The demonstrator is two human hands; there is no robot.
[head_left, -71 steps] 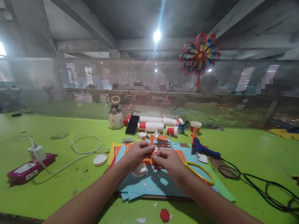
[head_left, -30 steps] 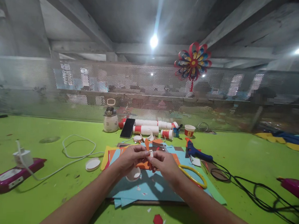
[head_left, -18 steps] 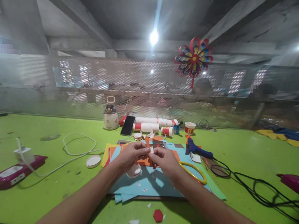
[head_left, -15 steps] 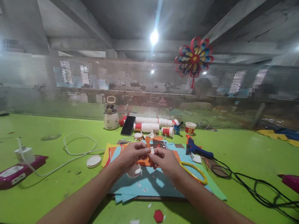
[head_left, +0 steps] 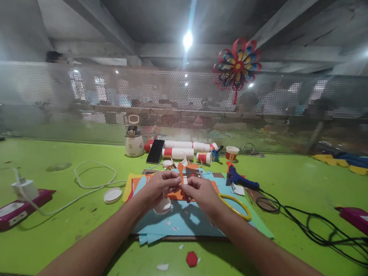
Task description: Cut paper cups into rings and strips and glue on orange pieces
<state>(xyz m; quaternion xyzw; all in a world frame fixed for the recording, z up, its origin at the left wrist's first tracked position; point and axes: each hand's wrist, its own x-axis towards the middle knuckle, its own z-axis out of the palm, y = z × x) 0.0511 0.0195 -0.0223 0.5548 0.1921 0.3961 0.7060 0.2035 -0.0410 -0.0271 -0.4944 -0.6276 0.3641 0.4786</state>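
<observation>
My left hand (head_left: 157,188) and my right hand (head_left: 200,194) meet above a stack of coloured paper sheets (head_left: 192,222), mostly light blue. Between their fingertips both hands pinch a small orange paper piece (head_left: 180,173) with a white bit on it. A roll of white tape (head_left: 162,205) lies under my left hand. Yellow-handled scissors (head_left: 235,205) rest on the sheets just right of my right hand.
A blue glue gun (head_left: 241,180) with a black cable (head_left: 311,226) lies to the right. A phone (head_left: 155,151), white jug (head_left: 134,142), paper rolls (head_left: 183,150) and cups stand at the back by the mesh screen (head_left: 77,103). A charger (head_left: 21,186) and cord lie left. Paper scraps (head_left: 192,259) litter the green table (head_left: 50,229).
Both hands stay together, working the small orange piece with slight finger movement. The view has shifted a little as my head moved.
</observation>
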